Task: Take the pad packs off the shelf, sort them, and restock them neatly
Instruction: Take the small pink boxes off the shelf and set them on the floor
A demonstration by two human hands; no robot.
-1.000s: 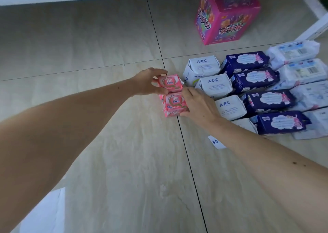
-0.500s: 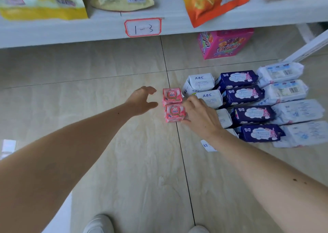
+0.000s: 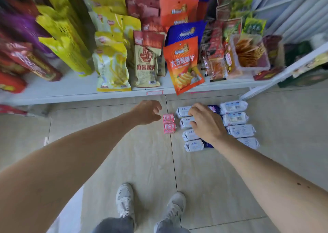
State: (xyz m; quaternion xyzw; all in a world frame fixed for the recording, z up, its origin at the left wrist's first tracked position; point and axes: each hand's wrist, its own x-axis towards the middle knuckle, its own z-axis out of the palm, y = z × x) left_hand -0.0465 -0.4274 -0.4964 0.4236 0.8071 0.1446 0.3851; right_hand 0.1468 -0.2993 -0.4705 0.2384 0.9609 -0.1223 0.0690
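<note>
Pad packs lie in sorted columns on the tiled floor. Two small pink packs [image 3: 169,123] form the left column. Beside them runs a column of white ABC packs [image 3: 193,145], then dark blue packs [image 3: 214,108] mostly hidden under my right hand, then pale blue-labelled white packs [image 3: 234,118] at the right. My left hand [image 3: 147,112] hovers open just left of the pink packs, touching nothing. My right hand [image 3: 205,123] is spread open above the white and dark blue columns, holding nothing.
A white shelf [image 3: 71,92] above the floor carries standing snack bags, among them an orange chip bag [image 3: 184,66] leaning over the shelf edge. A slanted white shelf rail [image 3: 266,85] stands at the right. My two shoes [image 3: 125,200] are on the tiles below.
My left hand let go of the upper pink pack and drew back to the left. My right hand shifted right, from the pink packs to over the white and blue columns. The view tilted up.
</note>
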